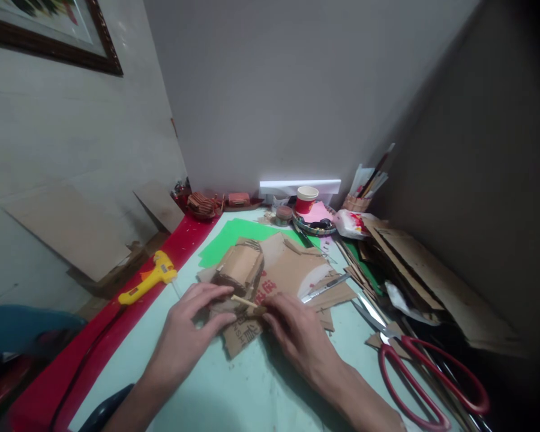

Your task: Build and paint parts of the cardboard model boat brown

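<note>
My left hand [186, 318] is curved around a small cardboard piece [222, 308], its thumb and forefinger on either side. My right hand [301, 336] is closed, fingertips pinching the end of a thin tan strip [245, 302] that points toward my left fingers. Just beyond the fingers sits a cardboard model [239, 265] with a curved top. Under it all lie flat cardboard pieces [292, 258], one with red lettering, and a printed scrap [242, 337]. A metal-bladed cutter [326, 288] rests on the cardboard to the right.
A yellow glue gun [149, 278] lies on the red cloth [103, 342] at left. Large red-handled scissors [414, 369] and stacked cardboard [432, 282] occupy the right. Small model boats [202, 205], a paper cup [306, 201] and a brush holder [357, 203] stand along the back.
</note>
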`<control>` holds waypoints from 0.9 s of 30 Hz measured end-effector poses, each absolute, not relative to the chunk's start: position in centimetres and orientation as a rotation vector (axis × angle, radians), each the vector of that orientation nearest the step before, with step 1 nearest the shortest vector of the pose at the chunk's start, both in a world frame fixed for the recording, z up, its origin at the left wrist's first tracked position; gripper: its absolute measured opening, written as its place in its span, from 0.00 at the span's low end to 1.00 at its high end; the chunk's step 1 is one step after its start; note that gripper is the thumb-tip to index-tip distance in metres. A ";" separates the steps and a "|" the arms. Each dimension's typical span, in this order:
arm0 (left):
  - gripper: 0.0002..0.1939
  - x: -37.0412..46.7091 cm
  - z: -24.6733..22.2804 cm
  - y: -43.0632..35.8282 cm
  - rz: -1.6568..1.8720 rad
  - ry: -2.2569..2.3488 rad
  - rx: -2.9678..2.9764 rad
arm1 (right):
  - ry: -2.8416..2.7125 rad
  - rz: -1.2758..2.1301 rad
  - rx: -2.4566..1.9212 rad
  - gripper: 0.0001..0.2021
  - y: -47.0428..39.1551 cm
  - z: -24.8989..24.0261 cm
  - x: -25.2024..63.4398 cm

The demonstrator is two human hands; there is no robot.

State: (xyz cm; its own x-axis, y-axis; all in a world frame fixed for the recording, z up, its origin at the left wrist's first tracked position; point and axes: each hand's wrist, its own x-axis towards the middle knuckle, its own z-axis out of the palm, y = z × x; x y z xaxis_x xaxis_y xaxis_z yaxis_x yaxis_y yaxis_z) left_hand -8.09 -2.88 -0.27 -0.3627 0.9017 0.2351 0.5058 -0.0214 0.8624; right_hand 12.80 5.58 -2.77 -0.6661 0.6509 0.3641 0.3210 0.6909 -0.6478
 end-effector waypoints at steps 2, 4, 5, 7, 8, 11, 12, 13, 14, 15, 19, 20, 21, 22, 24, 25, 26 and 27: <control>0.17 -8.7 -0.3 -3.1 1.338 1.916 1.418 | -2.303 0.722 -0.751 0.08 5.6 -2.9 12.9; 0.21 -9.4 -0.5 -3.2 1.320 1.961 1.355 | -2.296 0.705 -0.759 0.08 5.7 -3.0 13.0; 0.24 -9.7 -0.8 -3.1 1.306 1.974 1.319 | -2.295 0.697 -0.761 0.08 5.7 -3.0 13.0; 0.29 -10.2 -1.2 -3.0 1.271 1.973 1.253 | -2.291 0.682 -0.760 0.09 5.8 -3.1 13.1; 0.31 -10.3 -1.5 -2.9 1.254 1.957 1.227 | -2.288 0.677 -0.758 0.09 5.8 -3.1 13.2; 0.33 -10.3 -2.0 -2.5 1.212 1.871 1.182 | -2.274 0.671 -0.757 0.10 5.8 -3.0 13.5; 0.34 -10.2 -2.0 -2.4 1.202 1.836 1.173 | -2.269 0.666 -0.761 0.09 5.8 -2.9 13.6; 0.34 -10.1 -2.0 -2.2 1.193 1.802 1.162 | -2.265 0.660 -0.770 0.09 5.8 -2.8 13.8; 0.35 -9.9 -1.9 -2.0 1.188 1.771 1.150 | -2.263 0.654 -0.781 0.08 5.9 -2.8 14.0; 0.36 -9.8 -1.8 -1.8 1.185 1.741 1.136 | -2.261 0.649 -0.793 0.07 5.9 -2.7 14.1; 0.34 -9.4 -1.5 -1.1 1.183 1.670 1.080 | -2.252 0.640 -0.824 0.06 6.1 -2.6 14.6; 0.33 -9.4 -1.4 -1.0 1.178 1.667 1.074 | -2.249 0.641 -0.829 0.06 6.1 -2.5 14.6; 0.33 -9.4 -1.4 -0.9 1.169 1.669 1.073 | -2.247 0.642 -0.836 0.07 6.2 -2.5 14.7; 0.33 -9.5 -1.4 -0.8 1.160 1.675 1.078 | -2.246 0.645 -0.841 0.07 6.2 -2.5 14.7; 0.32 -9.7 -1.5 -0.5 1.136 1.688 1.104 | -2.245 0.656 -0.852 0.08 6.3 -2.6 14.8; 0.30 -9.8 -1.5 -0.3 1.122 1.694 1.123 | -2.242 0.663 -0.855 0.09 6.4 -2.7 14.9; 0.27 -9.9 -1.5 -0.1 1.108 1.699 1.145 | -2.236 0.672 -0.857 0.09 6.4 -2.7 15.0; 0.22 -10.1 -1.5 0.2 1.096 1.706 1.166 | -2.228 0.682 -0.858 0.10 6.5 -2.8 15.1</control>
State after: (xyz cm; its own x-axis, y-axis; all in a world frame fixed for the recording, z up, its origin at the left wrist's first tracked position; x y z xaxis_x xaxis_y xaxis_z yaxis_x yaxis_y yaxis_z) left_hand -10.12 0.18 -1.47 -0.2738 0.9532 -0.1284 0.2791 0.2065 0.9378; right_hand 15.07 6.51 -2.80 -0.5770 0.7235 0.3789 0.3873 0.6508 -0.6530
